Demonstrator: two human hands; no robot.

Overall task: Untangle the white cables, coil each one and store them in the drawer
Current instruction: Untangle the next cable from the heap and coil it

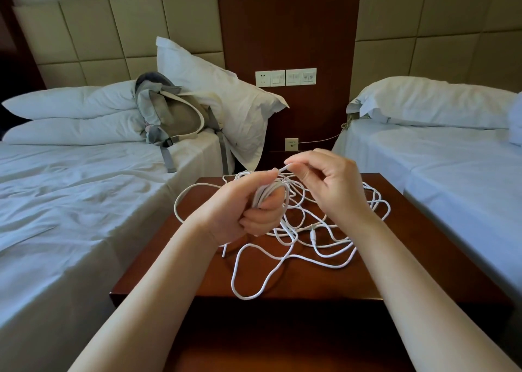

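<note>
A tangle of white cables (319,247) lies spread over the dark wooden nightstand (395,264) between two beds. My left hand (245,207) grips a small coil of white cable (267,195) above the middle of the nightstand. My right hand (330,179) pinches a strand of that cable (282,168) between thumb and forefinger, just above and to the right of the coil. One long loop (248,281) reaches the nightstand's front edge. A plug end (313,236) shows in the tangle. The drawer is not visible.
A bed with white sheets (70,202) stands at the left, with pillows and a grey backpack (175,117) on it. Another white bed (457,168) stands at the right. Wall sockets (285,77) sit on the wooden panel behind the nightstand.
</note>
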